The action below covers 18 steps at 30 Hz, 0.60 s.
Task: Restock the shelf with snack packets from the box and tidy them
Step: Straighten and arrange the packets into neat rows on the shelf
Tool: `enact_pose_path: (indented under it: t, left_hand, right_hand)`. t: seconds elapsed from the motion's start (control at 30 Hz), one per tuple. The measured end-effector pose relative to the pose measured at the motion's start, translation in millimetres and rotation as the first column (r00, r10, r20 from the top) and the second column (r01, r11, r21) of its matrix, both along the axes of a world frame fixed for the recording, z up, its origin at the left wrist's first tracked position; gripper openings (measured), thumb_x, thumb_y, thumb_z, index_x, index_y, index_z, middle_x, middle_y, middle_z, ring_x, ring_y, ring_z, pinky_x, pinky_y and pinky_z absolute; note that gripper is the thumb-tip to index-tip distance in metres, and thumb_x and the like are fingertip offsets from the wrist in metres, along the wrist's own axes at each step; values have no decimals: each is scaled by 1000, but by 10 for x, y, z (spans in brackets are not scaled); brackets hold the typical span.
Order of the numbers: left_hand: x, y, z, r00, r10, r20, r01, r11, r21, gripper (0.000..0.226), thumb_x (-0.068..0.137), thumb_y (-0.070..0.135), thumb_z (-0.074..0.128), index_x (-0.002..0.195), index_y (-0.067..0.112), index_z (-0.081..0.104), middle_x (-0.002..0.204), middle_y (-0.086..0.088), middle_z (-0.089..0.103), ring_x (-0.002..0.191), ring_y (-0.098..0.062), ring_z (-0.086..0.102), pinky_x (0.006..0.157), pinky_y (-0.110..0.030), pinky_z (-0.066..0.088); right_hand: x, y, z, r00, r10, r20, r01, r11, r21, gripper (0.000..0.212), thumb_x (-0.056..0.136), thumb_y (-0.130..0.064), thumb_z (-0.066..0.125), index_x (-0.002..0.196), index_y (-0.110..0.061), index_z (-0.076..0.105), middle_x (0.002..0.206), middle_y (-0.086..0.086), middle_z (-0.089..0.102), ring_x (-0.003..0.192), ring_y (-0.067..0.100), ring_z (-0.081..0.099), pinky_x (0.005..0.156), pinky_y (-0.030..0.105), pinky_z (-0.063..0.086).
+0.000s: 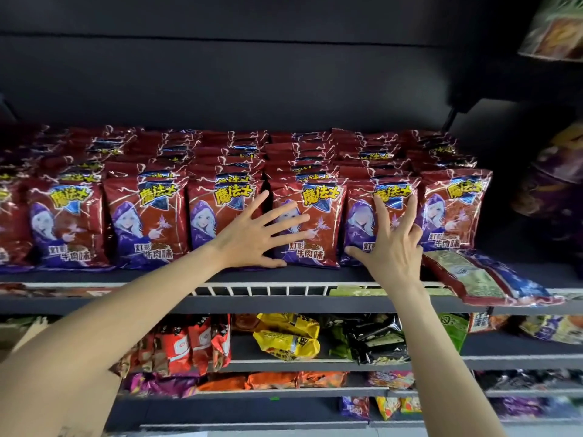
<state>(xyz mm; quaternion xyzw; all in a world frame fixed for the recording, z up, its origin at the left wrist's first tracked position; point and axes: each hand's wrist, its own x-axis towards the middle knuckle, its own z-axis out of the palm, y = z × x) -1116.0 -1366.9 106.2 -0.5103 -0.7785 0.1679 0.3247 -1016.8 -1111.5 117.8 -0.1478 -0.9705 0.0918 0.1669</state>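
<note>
Across the upper shelf (284,274), red snack packets (148,222) stand upright in tight rows running back to the dark rear panel, faces forward so the labels read from the aisle. Low white wire fencing (268,290) runs along the front lip, likely to keep the front packets from sliding off. Below, lower shelves (315,362) carry mixed packets in yellow, orange, black and purple, more loosely laid.

At the right end of the upper shelf, one loose packet (485,279) lies flat on its face, overhanging the front edge; it seems not yet stood into a row. No box shows clearly here.

Both bare arms reach up to the front row. The left hand (252,234) lies flat against a front packet (303,225), fingers (285,211) straight and spread wide, thumb low near the shelf floor, apparently pressing the row back and square. The right hand (391,244) rests on the neighbouring packet (378,216), fingers (410,205) extended and fanned over its face toward the top edge, pinching nothing, probably steadying it upright.
</note>
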Motion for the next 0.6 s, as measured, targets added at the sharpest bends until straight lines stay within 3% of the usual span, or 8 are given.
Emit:
enact_pose_path:
  t: [0.13,0.3,0.4,0.5,0.6]
  left_hand:
    - [16,10,-3,996,-43,76,37,997,71,71,87,71,33,147,33,23,154,4,23,142,-22,19,114,-54,3]
    - [14,80,-37,995,-60,75,52,994,100,58,92,60,37,144,33,34,148,3,38,134,-24,31,112,-55,13]
    - [30,128,-15,994,-63,93,51,990,128,58,90,60,39,141,32,40,144,1,45,128,-23,36,110,-56,16]
    - [128,193,54,987,-123,105,94,966,242,53,90,55,46,136,28,50,136,-1,53,121,-20,43,110,-51,19]
    - [279,406,216,973,-210,96,152,897,415,35,89,39,55,117,21,65,116,1,65,107,-19,53,102,-41,31]
  right_hand:
    - [9,11,-47,1000,0,-17,0,999,-39,108,71,-56,73,151,-33,3,155,18,-16,122,47,35,84,50,51]
    - [30,28,-66,1000,1,-12,-2,997,-77,111,71,-55,74,151,-33,0,154,18,-18,126,48,32,80,48,53]
    - [86,10,-43,1000,-7,-6,7,1000,-9,108,72,-61,69,151,-31,2,155,20,-13,135,50,20,95,55,44]
    - [350,24,47,960,137,-244,-151,988,-40,82,81,-48,67,148,-25,27,156,17,9,138,42,20,103,53,35]
    - [770,182,163,815,290,-501,-348,937,-25,37,91,-22,62,127,-14,56,137,8,47,127,29,42,102,40,38]
